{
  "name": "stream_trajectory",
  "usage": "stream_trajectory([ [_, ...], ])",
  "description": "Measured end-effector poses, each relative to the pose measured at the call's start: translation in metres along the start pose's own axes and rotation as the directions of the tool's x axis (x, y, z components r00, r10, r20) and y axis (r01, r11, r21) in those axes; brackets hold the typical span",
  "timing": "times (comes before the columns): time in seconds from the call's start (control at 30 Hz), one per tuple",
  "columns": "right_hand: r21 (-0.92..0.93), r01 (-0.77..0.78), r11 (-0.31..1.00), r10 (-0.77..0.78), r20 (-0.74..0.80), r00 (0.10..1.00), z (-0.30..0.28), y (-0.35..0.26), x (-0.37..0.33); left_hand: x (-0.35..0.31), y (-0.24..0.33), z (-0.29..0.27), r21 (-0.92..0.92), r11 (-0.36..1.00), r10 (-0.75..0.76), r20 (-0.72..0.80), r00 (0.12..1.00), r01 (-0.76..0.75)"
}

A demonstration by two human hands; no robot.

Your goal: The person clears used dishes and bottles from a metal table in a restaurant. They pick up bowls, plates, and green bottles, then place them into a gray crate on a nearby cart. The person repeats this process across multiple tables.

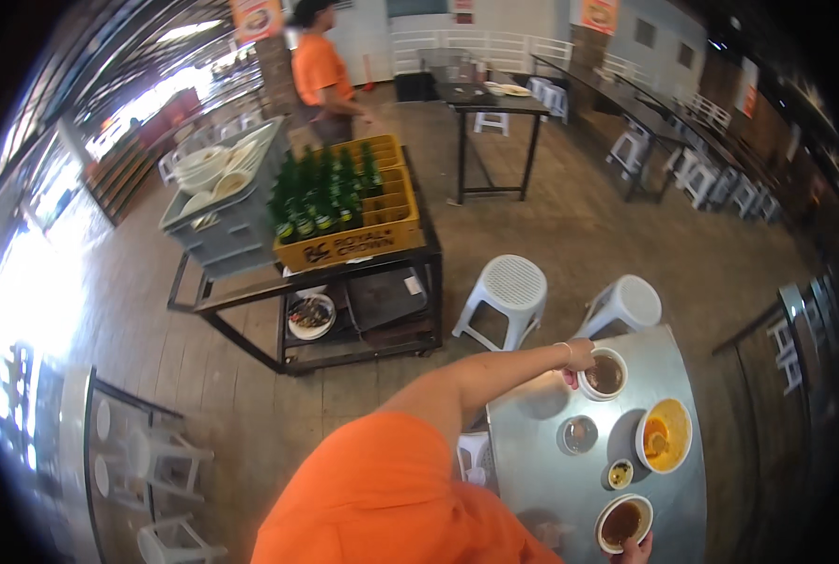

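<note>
My left arm reaches across a metal-topped table [551, 470], and my left hand [579, 358] grips the side of a white bowl [626, 378] with brown soupy liquid in it. At the table's near end, my right hand [636, 551] is closed on the rim of a second white bowl [601, 526], also holding brown liquid. Between the two stand a larger white bowl [641, 438] smeared with orange sauce, a small cup [619, 474] with yellowish contents and dark bits, and a clear round glass dish [578, 434].
A black cart [241, 299] on the left bears a grey tub [227, 230] of stacked white bowls and a yellow crate [405, 226] with green bottles [321, 193]. White stools [513, 282] stand beside my table. Farther off, a person in orange [322, 70] is near a dark table [494, 101].
</note>
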State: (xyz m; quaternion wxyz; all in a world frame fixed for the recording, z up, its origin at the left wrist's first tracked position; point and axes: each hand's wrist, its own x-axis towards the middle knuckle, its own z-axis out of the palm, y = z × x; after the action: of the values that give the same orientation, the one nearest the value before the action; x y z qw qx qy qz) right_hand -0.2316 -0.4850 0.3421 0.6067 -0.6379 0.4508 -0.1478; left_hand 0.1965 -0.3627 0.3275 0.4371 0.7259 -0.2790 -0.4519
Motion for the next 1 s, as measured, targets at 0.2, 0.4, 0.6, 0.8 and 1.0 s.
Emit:
stream_trajectory([
  [0.2, 0.021, 0.06, 0.998, -0.063, 0.425, 0.903, 0.105, -0.099, 0.025, -0.179, -0.012, -0.134, -0.072, 0.997, -0.039, -0.176, 0.984, 0.026],
  [0.4, 0.027, 0.101, 0.995, -0.092, 0.689, 0.719, 0.281, -0.167, 0.01, -0.37, -0.059, -0.291, -0.125, 0.986, -0.15, -0.405, 0.902, 0.107],
  [0.6, 0.005, 0.034, 0.999, -0.021, 0.876, 0.482, 0.492, -0.207, -0.027, -0.546, -0.122, -0.429, -0.221, 0.954, -0.297, -0.623, 0.724, 0.202],
  [0.8, -0.019, 0.171, 0.985, -0.02, 0.975, 0.221, 0.69, -0.282, -0.106, -0.689, -0.184, -0.532, -0.337, 0.93, -0.364, -0.78, 0.51, 0.148],
  [1.0, -0.017, 0.443, 0.896, -0.036, 0.993, 0.111, 0.858, -0.36, -0.167, -0.741, -0.209, -0.58, -0.4, 0.91, -0.413, -0.859, 0.303, 0.106],
])
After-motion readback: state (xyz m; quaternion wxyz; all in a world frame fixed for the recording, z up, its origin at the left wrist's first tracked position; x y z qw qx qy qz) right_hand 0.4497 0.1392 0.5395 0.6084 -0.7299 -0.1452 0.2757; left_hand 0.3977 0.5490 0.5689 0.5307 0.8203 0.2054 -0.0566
